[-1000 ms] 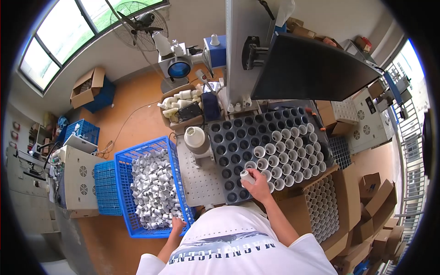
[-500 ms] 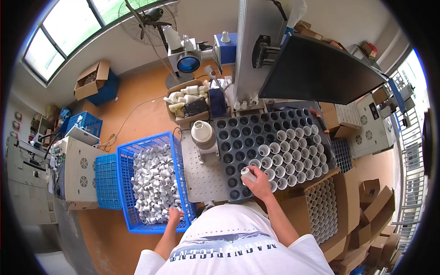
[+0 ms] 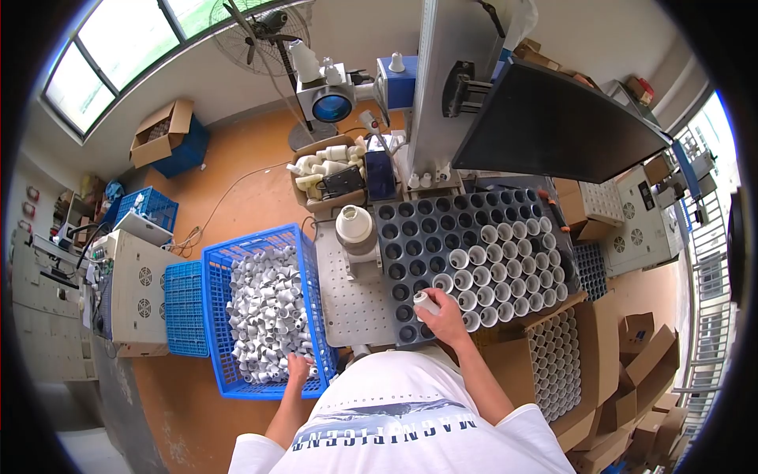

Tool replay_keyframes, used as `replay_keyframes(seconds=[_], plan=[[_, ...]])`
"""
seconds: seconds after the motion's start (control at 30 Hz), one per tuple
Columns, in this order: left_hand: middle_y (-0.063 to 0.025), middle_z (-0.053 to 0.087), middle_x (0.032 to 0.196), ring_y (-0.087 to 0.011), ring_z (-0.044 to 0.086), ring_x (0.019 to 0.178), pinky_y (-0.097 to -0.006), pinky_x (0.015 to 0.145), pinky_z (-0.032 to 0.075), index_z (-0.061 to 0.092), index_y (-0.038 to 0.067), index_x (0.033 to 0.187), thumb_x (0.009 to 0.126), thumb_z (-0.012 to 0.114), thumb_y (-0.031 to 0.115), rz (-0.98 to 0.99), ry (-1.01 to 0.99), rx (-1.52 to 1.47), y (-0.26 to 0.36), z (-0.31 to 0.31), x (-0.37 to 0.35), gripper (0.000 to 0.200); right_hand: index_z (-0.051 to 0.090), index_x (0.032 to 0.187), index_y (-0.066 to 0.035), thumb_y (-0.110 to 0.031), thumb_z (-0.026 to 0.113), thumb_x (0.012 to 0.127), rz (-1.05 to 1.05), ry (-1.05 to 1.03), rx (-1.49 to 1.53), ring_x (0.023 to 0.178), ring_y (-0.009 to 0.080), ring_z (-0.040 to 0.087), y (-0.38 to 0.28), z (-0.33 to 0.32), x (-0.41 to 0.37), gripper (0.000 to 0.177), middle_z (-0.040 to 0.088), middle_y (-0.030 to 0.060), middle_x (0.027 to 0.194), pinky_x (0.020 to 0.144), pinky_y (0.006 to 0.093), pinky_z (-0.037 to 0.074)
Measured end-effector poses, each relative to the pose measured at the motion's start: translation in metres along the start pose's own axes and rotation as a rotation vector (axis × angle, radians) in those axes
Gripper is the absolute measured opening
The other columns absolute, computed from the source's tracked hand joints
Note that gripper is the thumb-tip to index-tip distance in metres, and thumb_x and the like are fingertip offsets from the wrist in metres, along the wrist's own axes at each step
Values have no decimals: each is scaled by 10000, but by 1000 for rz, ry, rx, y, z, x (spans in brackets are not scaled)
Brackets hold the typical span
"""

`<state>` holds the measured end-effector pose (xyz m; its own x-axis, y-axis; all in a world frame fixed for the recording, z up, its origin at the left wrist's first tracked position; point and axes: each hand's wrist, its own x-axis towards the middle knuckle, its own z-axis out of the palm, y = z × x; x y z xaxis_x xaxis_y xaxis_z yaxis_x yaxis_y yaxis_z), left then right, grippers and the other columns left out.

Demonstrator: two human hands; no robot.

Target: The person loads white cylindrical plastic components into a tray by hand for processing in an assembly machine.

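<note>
My right hand is closed around a white plastic cup-shaped part, above the near-left side of a black tray with round holes. Rows of similar white cups stand in the holes at the tray's right and near side, open ends up. On the left, a blue plastic crate is heaped with loose white parts. Over the crate's near right corner, my left hand rests against the heap with its fingers curled together. Whatever is between those fingers is hidden.
A perforated metal plate bearing a cream fixture lies between crate and tray. Behind stand a lens head, a metal column and a monitor. A cardboard box of white cups sits at the near right.
The whole view has shifted slightly. My left hand has moved a little up and left at the crate's near corner. My right hand keeps the white part over the tray.
</note>
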<state>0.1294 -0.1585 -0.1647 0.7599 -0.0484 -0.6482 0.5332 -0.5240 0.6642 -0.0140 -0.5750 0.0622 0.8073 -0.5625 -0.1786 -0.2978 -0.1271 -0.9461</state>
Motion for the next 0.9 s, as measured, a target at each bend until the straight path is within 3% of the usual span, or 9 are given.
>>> replay_keyframes(seconds=[0.07,0.2,0.33,0.5,0.6,0.63,0.73,0.9], plan=[[-159,620,678,-186,548,556,-296,510,445,364,-38,992,783,407,20,129,94,-229,33,11,10,221,585,1081,15,-168,707,786,8,-7,7,854,169,619,-1,0,0,367,654,105,947,768,296,489],[-153,654,810,-186,594,693,-317,688,493,463,-24,853,784,351,8,456,-8,-292,109,18,34,134,581,1088,17,-169,711,785,8,-13,-6,861,168,617,-5,-2,1,378,654,106,950,774,296,488],[-173,652,918,-225,616,850,-349,817,485,428,-29,837,756,329,-17,822,-116,-332,231,25,1,128,579,1083,14,-160,721,778,-1,8,-3,857,162,613,3,-5,2,379,652,96,945,778,294,487],[-193,633,971,-268,603,901,-381,847,474,365,23,824,745,348,-30,1145,-171,-340,329,35,-19,96,581,1061,9,-144,741,758,0,45,19,850,147,606,15,-11,1,376,647,70,929,782,288,485],[-197,628,971,-288,595,925,-411,862,468,315,49,786,742,358,-41,1245,-180,-404,371,47,-39,110,595,1053,10,-150,744,742,55,44,51,894,167,616,12,-17,-1,380,655,93,954,823,299,480],[-176,636,977,-265,591,927,-399,888,457,427,16,790,737,359,-22,1237,-212,-495,381,52,-45,93,601,1051,11,-154,743,737,77,40,64,917,179,622,12,-19,-1,383,659,106,969,844,305,477],[-142,646,989,-236,582,940,-369,918,438,580,-17,828,720,360,9,1234,-131,-383,409,62,-61,247,612,1025,-5,-150,768,730,40,97,12,830,144,601,14,-22,-2,363,636,62,904,778,284,484],[-106,660,969,-220,564,975,-328,947,410,662,-39,908,665,357,32,1193,-123,-280,440,69,-72,396,624,1009,-11,-161,784,721,-28,217,-68,842,141,596,8,-27,-3,362,618,52,904,791,281,478]])
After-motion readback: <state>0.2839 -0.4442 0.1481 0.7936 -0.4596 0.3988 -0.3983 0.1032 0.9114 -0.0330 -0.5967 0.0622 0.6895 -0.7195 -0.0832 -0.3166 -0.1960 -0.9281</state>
